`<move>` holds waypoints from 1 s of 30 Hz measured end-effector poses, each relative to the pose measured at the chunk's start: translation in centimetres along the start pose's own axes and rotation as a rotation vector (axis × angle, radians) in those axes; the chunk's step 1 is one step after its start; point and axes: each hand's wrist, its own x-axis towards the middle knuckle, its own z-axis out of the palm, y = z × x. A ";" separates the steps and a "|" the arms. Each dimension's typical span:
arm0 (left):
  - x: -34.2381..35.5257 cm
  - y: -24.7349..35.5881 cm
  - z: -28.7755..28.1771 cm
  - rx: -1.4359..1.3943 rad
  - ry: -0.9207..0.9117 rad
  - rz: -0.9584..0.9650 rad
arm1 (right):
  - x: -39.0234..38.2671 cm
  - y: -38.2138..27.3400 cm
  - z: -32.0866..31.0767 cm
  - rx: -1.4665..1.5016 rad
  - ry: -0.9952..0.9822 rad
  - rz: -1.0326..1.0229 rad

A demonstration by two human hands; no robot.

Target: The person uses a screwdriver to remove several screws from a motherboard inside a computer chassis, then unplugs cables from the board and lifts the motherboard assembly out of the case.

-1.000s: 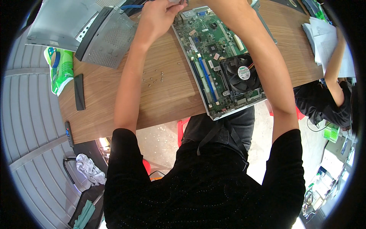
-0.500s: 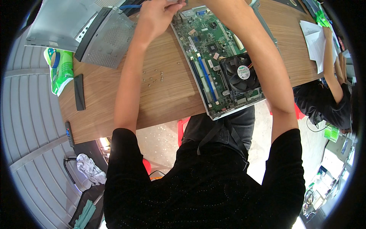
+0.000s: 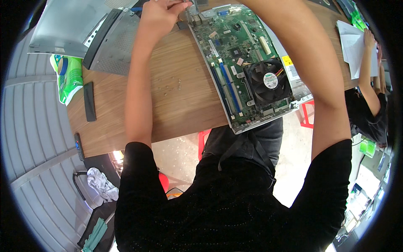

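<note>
At the top, my left hand (image 3: 161, 17) is closed, its fingertips pinched on something I cannot make out at the upper left corner of a metal chassis. Inside that chassis is a green motherboard (image 3: 226, 42) with a blue slot and a black cooling fan (image 3: 262, 90) near its front. My right forearm (image 3: 302, 38) reaches over the chassis's right side; the hand itself is cut off by the upper edge. Several small screws (image 3: 172, 86) lie loose on the wooden tabletop (image 3: 176, 113) left of the board.
At the upper left are metal case parts (image 3: 67, 29), a green package (image 3: 69, 86), a dark strip (image 3: 89, 101) and a remote (image 3: 78, 147). A co-worker's hand (image 3: 368, 38) is on papers (image 3: 348, 46) at the right. A red stool (image 3: 306, 119) stands below the table.
My left hand has shifted slightly left, and my right arm has swung rightward, uncovering a yellow label on the chassis's right part. The chassis sits a little farther right in view.
</note>
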 end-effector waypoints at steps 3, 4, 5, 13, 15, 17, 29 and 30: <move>0.1 0.0 -0.2 -0.025 -0.022 0.020 | 0.7 0.6 0.1 0.082 -0.028 -0.027; 0.2 0.2 -0.4 -0.101 -0.030 0.026 | 0.9 1.1 0.2 0.129 -0.025 -0.084; 0.3 0.4 -0.6 -0.177 -0.037 0.033 | 1.1 1.6 0.2 0.174 -0.022 -0.141; -0.6 3.5 -2.6 -0.505 -0.065 0.013 | 0.9 2.8 0.6 0.353 -0.004 -0.367; -0.7 3.6 -2.4 -0.621 -0.017 0.098 | 0.7 3.3 0.3 0.428 -0.047 -0.405; -0.5 3.6 -2.1 -0.679 -0.036 0.078 | 0.5 3.7 -0.3 0.503 -0.144 -0.488; -0.4 4.2 -0.3 -0.131 0.224 0.137 | 0.1 1.6 -4.7 0.225 -0.479 -0.223; -0.4 3.8 -0.5 -0.322 0.125 0.132 | 0.3 2.0 -4.8 0.258 -0.475 -0.264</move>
